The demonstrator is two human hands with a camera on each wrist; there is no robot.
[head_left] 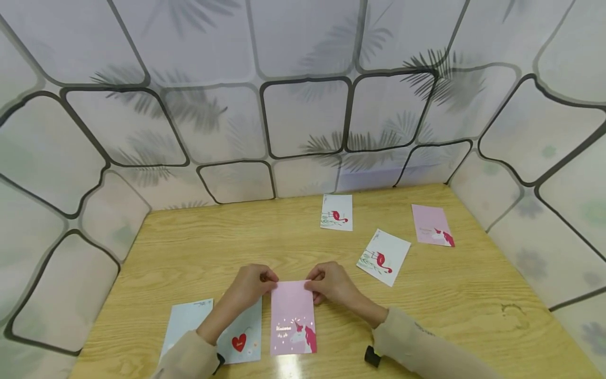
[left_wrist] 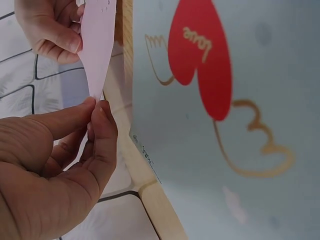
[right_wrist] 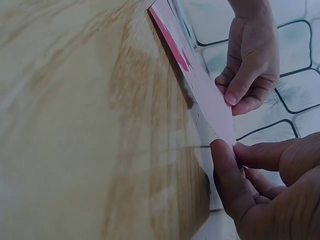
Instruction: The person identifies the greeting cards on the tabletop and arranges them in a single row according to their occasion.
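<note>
Both hands, left hand [head_left: 250, 287] and right hand [head_left: 331, 284], pinching pink card [head_left: 292, 316]; its lettering illegible.

Pink card [head_left: 292, 315]: pale pink, white unicorn with magenta mane, gold lettering. Light blue card [head_left: 243, 334]: red heart, gold wings and script. Two white cards [head_left: 384, 257] [head_left: 337, 212]: red flamingo, green leaves. Far pink card [head_left: 431, 225]: unicorn print. Table [head_left: 199, 252]: light wood grain. Walls [head_left: 303, 79]: white panels, black outlines, grey palm leaves.
</note>
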